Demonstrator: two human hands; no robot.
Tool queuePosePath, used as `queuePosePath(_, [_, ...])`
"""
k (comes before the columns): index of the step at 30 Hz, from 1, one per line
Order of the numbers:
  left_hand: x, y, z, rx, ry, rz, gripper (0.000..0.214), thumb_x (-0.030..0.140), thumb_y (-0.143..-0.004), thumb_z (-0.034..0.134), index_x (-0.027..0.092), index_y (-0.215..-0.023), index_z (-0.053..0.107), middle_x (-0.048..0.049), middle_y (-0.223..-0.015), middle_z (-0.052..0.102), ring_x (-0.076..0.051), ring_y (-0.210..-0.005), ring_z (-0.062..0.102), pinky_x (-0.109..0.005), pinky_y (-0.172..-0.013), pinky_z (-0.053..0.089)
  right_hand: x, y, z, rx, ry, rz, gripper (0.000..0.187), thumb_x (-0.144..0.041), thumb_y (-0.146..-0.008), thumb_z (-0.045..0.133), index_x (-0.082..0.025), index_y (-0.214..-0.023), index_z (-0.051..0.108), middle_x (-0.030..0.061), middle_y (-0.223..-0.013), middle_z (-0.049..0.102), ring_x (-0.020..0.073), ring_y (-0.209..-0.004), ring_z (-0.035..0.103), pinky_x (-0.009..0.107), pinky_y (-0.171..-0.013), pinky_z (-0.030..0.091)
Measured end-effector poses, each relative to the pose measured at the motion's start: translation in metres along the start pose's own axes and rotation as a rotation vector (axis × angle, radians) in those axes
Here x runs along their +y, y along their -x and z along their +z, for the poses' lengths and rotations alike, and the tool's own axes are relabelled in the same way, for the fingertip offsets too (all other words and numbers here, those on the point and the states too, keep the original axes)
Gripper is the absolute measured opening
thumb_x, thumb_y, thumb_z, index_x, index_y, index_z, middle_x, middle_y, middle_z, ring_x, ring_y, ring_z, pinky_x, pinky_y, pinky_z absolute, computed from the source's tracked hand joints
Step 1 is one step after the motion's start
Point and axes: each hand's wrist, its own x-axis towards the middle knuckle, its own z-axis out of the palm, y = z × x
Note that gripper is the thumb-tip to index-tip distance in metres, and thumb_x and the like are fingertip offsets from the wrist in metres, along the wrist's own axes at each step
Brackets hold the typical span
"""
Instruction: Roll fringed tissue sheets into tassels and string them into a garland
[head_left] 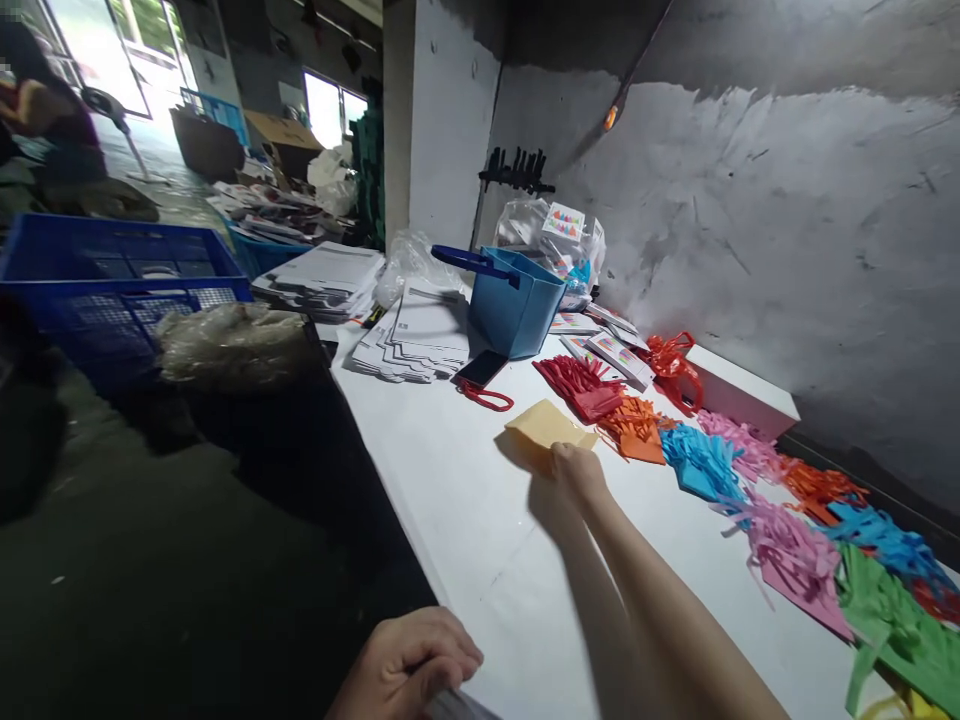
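Note:
My right hand (pixel 579 474) reaches out over the white table (pixel 480 520), its fingers closed on the near edge of a pale yellow folded sheet (pixel 546 424). The sheet is held just above the surface and casts a shadow. My left hand (pixel 416 655) is at the near table edge, fingers curled and thumb pressed in. A greyish strip shows under its thumb, too little of it to name. Right of the yellow sheet lie fringed tissue bundles in red (pixel 581 385), orange (pixel 636 428) and blue (pixel 701 462). More bundles, pink (pixel 799 560) and green (pixel 900 620), lie nearer me.
A blue fabric bin (pixel 510 305) stands at the back, beside stacked white envelopes (pixel 420 335) and a phone (pixel 482 369) with a red strap. A white box (pixel 742 390) lies along the wall. Left of the table are a blue crate (pixel 124 270) and a seated person (pixel 52 120).

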Motion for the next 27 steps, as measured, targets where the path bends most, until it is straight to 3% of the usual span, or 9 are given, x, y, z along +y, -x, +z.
queuePosePath(3, [0.011, -0.009, 0.001, 0.023, -0.043, -0.092, 0.051, 0.063, -0.090, 0.057, 0.017, -0.076, 0.075, -0.0082, -0.075, 0.073, -0.019, -0.074, 0.068, -0.024, -0.069, 0.053, 0.028, 0.057, -0.026, 0.139, 0.019, -0.017, 0.022, -0.026, -0.102, 0.049, -0.014, -0.111, 0.066, 0.0075, -0.099, 0.071, 0.0173, -0.085, 0.069, 0.033, -0.075, 0.057])
queuePosePath(6, [0.033, -0.025, 0.012, 0.009, -0.080, -0.182, 0.055, 0.067, -0.086, 0.060, 0.019, -0.110, 0.074, -0.0097, -0.093, 0.076, -0.021, -0.080, 0.067, -0.025, -0.072, 0.054, 0.037, 0.137, -0.046, 0.280, 0.021, -0.071, 0.033, -0.019, -0.102, 0.042, -0.012, -0.125, 0.064, 0.0145, -0.112, 0.073, 0.0216, -0.094, 0.071, 0.033, -0.078, 0.056])
queuePosePath(9, [0.056, -0.044, 0.037, -0.097, -0.065, -0.143, 0.077, 0.073, -0.079, 0.064, 0.019, -0.134, 0.060, -0.0121, -0.118, 0.070, -0.022, -0.087, 0.064, -0.028, -0.075, 0.054, 0.026, 0.213, -0.055, 0.600, 0.077, -0.357, 0.039, -0.009, -0.095, 0.046, -0.004, -0.132, 0.059, 0.0194, -0.120, 0.071, 0.0265, -0.101, 0.069, 0.037, -0.082, 0.054])
queuePosePath(11, [0.067, -0.053, 0.059, -0.235, -0.030, -0.127, 0.073, 0.071, -0.081, 0.064, 0.015, -0.127, 0.063, -0.0112, -0.110, 0.071, -0.022, -0.084, 0.063, -0.029, -0.075, 0.054, 0.014, 0.249, -0.055, 0.658, 0.119, -0.451, 0.040, -0.007, -0.091, 0.049, 0.001, -0.129, 0.060, 0.0227, -0.120, 0.070, 0.0285, -0.095, 0.069, 0.039, -0.078, 0.054])
queuePosePath(16, [0.078, -0.055, 0.107, -0.440, -0.041, -0.138, 0.042, 0.051, -0.095, 0.055, 0.011, -0.088, 0.067, -0.0042, -0.077, 0.064, -0.016, -0.071, 0.055, -0.025, -0.065, 0.048, 0.015, 0.305, -0.059, 0.510, -0.006, -0.478, 0.040, -0.015, -0.094, 0.046, -0.006, -0.130, 0.061, 0.0163, -0.127, 0.068, 0.0309, -0.110, 0.065, 0.045, -0.089, 0.052])
queuePosePath(18, [0.082, -0.055, 0.117, -0.516, -0.036, -0.146, 0.043, 0.048, -0.096, 0.054, 0.012, -0.076, 0.063, 0.0013, -0.062, 0.050, -0.010, -0.058, 0.043, -0.021, -0.054, 0.039, 0.031, 0.324, -0.063, 0.531, -0.180, -0.384, 0.042, -0.024, -0.095, 0.053, -0.012, -0.135, 0.058, 0.0135, -0.133, 0.065, 0.0297, -0.119, 0.060, 0.045, -0.096, 0.050])
queuePosePath(22, [0.095, -0.062, 0.136, -0.813, 0.042, -0.204, 0.036, 0.044, -0.094, 0.058, 0.011, -0.084, 0.068, 0.0021, -0.064, 0.049, -0.009, -0.057, 0.039, -0.021, -0.054, 0.036, 0.066, 0.358, -0.066, 0.670, -0.618, 0.142, 0.071, -0.030, -0.087, 0.071, -0.026, -0.150, 0.040, 0.0130, -0.147, 0.050, 0.0310, -0.135, 0.047, 0.050, -0.108, 0.043])
queuePosePath(25, [0.099, -0.069, 0.152, -0.936, 0.096, -0.290, 0.033, 0.044, -0.092, 0.063, 0.012, -0.097, 0.071, 0.0013, -0.068, 0.054, -0.009, -0.059, 0.044, -0.021, -0.057, 0.040, 0.079, 0.375, -0.060, 0.528, -1.199, 0.453, 0.076, -0.038, -0.081, 0.078, -0.030, -0.148, 0.041, 0.0079, -0.118, 0.066, 0.0235, -0.104, 0.066, 0.037, -0.086, 0.057])
queuePosePath(27, [0.097, -0.070, 0.160, -0.948, 0.125, -0.338, 0.034, 0.045, -0.092, 0.063, 0.012, -0.094, 0.070, 0.0015, -0.067, 0.053, -0.009, -0.059, 0.045, -0.020, -0.055, 0.040, 0.078, 0.386, -0.056, 0.483, -1.558, 0.601, 0.069, -0.037, -0.077, 0.082, -0.030, -0.139, 0.052, -0.0009, -0.088, 0.064, 0.0140, -0.074, 0.066, 0.025, -0.067, 0.057])
